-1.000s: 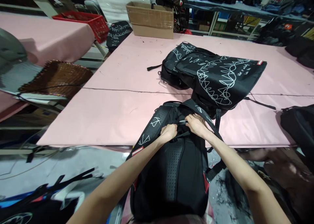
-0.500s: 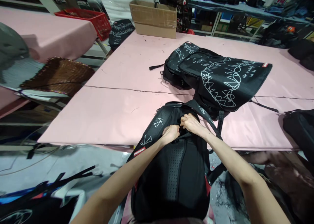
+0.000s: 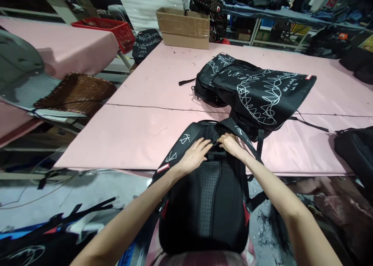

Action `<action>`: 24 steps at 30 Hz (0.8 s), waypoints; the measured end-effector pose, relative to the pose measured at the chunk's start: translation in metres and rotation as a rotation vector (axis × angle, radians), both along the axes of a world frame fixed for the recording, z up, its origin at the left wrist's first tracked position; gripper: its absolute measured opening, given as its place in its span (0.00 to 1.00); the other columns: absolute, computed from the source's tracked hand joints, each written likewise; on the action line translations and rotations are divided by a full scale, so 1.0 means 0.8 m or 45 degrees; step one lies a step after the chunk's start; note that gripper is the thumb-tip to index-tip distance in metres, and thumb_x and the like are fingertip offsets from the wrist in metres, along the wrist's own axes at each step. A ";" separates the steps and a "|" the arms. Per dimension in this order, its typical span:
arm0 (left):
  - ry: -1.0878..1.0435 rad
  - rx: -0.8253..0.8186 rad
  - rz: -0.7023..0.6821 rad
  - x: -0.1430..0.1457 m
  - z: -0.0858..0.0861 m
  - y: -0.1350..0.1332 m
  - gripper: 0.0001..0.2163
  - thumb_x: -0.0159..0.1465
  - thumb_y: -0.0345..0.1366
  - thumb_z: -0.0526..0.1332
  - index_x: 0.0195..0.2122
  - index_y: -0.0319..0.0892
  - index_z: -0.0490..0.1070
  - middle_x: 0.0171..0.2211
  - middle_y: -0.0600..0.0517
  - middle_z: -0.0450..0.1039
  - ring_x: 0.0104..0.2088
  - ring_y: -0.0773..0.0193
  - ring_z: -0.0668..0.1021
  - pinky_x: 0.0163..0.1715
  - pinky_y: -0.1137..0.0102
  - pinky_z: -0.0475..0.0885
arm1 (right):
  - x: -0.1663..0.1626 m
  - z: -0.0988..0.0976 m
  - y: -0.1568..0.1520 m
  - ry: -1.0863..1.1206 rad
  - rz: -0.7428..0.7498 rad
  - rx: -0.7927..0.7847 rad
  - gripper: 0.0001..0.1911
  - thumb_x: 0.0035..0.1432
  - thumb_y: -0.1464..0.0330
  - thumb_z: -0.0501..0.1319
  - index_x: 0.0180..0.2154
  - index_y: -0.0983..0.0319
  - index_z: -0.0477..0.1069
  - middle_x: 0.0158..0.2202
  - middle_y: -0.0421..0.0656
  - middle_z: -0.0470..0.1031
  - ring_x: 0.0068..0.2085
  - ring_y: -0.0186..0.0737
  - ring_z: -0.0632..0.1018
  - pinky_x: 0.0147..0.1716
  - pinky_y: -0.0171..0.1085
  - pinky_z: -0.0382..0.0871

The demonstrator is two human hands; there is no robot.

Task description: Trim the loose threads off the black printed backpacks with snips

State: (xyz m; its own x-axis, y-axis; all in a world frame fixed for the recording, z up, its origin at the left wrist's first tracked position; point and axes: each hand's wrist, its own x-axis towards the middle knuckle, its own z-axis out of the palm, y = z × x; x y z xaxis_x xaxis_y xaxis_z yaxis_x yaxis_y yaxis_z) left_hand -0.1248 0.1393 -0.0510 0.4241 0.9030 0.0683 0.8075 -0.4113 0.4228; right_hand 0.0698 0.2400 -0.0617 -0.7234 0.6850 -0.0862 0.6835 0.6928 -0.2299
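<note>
A black backpack point(image 3: 183, 215) leans from my lap against the table edge, its back panel facing up. White line drawings mark its shoulder straps. My left hand point(image 3: 194, 155) lies flat across the upper back panel beside the left strap point(image 3: 178, 146), fingers stretched out. With fingers curled, my right hand point(image 3: 230, 144) grips the black fabric near the top of the backpack, under the right strap point(image 3: 240, 132); its fingertips are partly hidden in the dark folds. Just beyond it on the table lie black bags point(image 3: 259, 93) with white scribbled patterns, one overlapping the other.
A pink-covered table point(image 3: 131, 141) stretches ahead, with a cardboard box point(image 3: 183, 27) at its far edge. To the left are a wicker basket point(image 3: 77, 95) on a chair and a red crate point(image 3: 124, 34). Another black bag point(image 3: 354, 153) sits at the right.
My left hand has opened from a closed grip near the top of the backpack and now lies flat, slightly left. My right hand stays near the same spot. The view has shifted slightly.
</note>
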 end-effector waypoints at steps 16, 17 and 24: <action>0.183 0.966 -0.390 -0.002 0.135 -0.177 0.09 0.62 0.25 0.53 0.38 0.43 0.69 0.31 0.54 0.70 0.36 0.66 0.72 0.44 0.70 0.63 | 0.056 0.212 -0.188 0.307 -0.158 -0.449 0.11 0.53 0.62 0.61 0.37 0.59 0.74 0.29 0.38 0.76 0.28 0.33 0.74 0.27 0.31 0.60; 0.184 1.012 -0.384 -0.002 0.139 -0.182 0.08 0.61 0.25 0.54 0.37 0.41 0.69 0.31 0.54 0.70 0.35 0.66 0.72 0.45 0.70 0.63 | 0.055 0.215 -0.195 0.295 -0.181 -0.435 0.10 0.53 0.62 0.62 0.37 0.59 0.75 0.29 0.38 0.77 0.29 0.34 0.74 0.27 0.31 0.60; 0.184 1.077 -0.431 0.001 0.147 -0.199 0.06 0.62 0.27 0.54 0.36 0.40 0.69 0.33 0.54 0.71 0.37 0.67 0.72 0.48 0.70 0.62 | 0.048 0.214 -0.214 0.259 -0.219 -0.393 0.08 0.50 0.64 0.65 0.34 0.55 0.78 0.33 0.37 0.78 0.34 0.36 0.76 0.33 0.32 0.62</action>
